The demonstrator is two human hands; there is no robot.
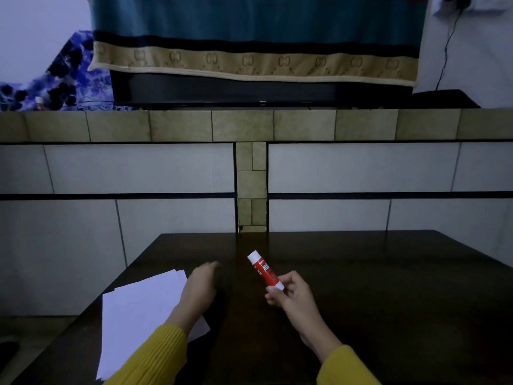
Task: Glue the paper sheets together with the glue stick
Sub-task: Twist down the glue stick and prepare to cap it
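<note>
On the dark table [361,273], right hand [291,294] grips glue stick [265,270] — paper sheets [138,309] left.

- Glue stick [266,273]: red body, white cap and white base, white lettering on the red.
- Paper sheets [138,312]: plain white, tinged bluish in the dim light.
- Sleeves [163,354]: mustard yellow, ribbed knit.
- Bench [374,287]: very dark brown, glossy.
- Wall tiles [138,168]: pale grey-white, split by black bands.
- Ledge tiles [241,126]: mottled olive-tan, same tone in the narrow centre column.
- Cloth [249,20]: teal, then a black stripe, then a tan border printed with repeated paired-C marks and dots.
- Fabric [69,79] at far left: blue and white with dark floral blotches.
</note>
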